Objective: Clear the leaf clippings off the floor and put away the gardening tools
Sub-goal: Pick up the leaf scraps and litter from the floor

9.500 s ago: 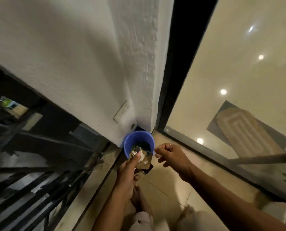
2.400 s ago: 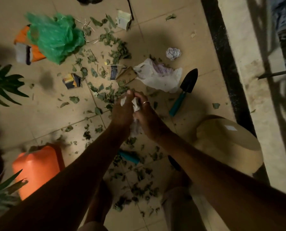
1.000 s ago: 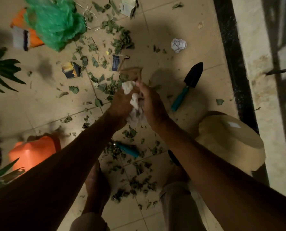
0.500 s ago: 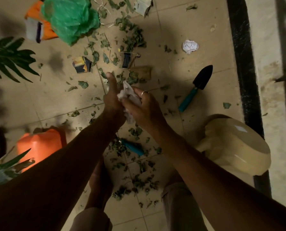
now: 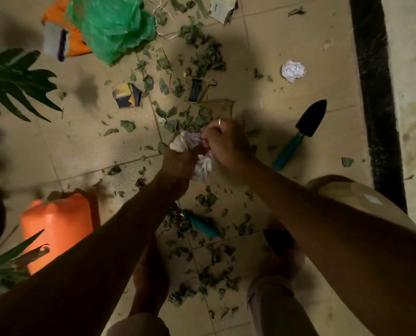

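Nearest you, dark green clippings (image 5: 216, 275) lie torn and curled on the tiled floor (image 5: 275, 32) between your feet, thickest around a teal-handled tool (image 5: 202, 225) whose working end is buried in them. An orange can (image 5: 56, 226) stands toward the left edge of the floor, and a tan round lid (image 5: 347, 202) sits under your right forearm.

Above the middle of the floor your left hand (image 5: 180, 161) and right hand (image 5: 228, 144) meet. The fingers of both are clenched on a crumpled white wad (image 5: 203, 166), which bulges out on either side of your left hand. A ring (image 5: 219, 122) shows on your right hand.

Just right of the hands lies a trowel (image 5: 299, 134), with a black blade and teal handle, apart from the leaves. Beyond the hands, more clippings scatter toward the far edge. Among them is a printed scrap (image 5: 127, 95), yellow and dark, its print too blurred to read. A paper ball (image 5: 293, 70) with faint marks lies far right, and a green bag (image 5: 110, 25) far left.
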A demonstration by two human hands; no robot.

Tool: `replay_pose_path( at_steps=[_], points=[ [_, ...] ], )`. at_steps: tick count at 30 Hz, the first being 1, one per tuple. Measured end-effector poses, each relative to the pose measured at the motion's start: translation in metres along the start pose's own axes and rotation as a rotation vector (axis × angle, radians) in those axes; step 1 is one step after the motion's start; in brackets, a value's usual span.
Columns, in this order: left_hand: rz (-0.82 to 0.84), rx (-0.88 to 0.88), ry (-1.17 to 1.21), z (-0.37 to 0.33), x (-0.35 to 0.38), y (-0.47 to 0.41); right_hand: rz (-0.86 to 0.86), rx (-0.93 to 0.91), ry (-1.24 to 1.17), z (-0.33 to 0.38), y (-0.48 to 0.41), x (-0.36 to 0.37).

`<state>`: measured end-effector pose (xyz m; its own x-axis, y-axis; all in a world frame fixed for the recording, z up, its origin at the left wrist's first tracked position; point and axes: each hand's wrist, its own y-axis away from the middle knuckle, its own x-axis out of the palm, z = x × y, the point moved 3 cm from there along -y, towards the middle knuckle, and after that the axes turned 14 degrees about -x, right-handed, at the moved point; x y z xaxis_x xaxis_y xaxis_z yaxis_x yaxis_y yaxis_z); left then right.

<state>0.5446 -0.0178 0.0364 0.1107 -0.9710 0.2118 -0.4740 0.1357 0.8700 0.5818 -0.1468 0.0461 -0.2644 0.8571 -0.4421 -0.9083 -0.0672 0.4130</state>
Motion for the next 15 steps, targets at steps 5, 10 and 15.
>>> replay_pose_path(
  at_steps=[5,10,15],
  points=[
    [0.005,0.023,0.013,0.003,-0.015,-0.021,-0.013,-0.233,0.685,-0.014,-0.066,-0.002],
    [0.000,0.104,-0.219,0.009,-0.041,-0.030,0.087,-0.177,0.774,-0.032,-0.096,-0.005],
    [0.072,0.221,-0.270,0.006,-0.046,-0.029,0.062,-0.174,0.792,-0.045,-0.102,0.005]
  ],
)
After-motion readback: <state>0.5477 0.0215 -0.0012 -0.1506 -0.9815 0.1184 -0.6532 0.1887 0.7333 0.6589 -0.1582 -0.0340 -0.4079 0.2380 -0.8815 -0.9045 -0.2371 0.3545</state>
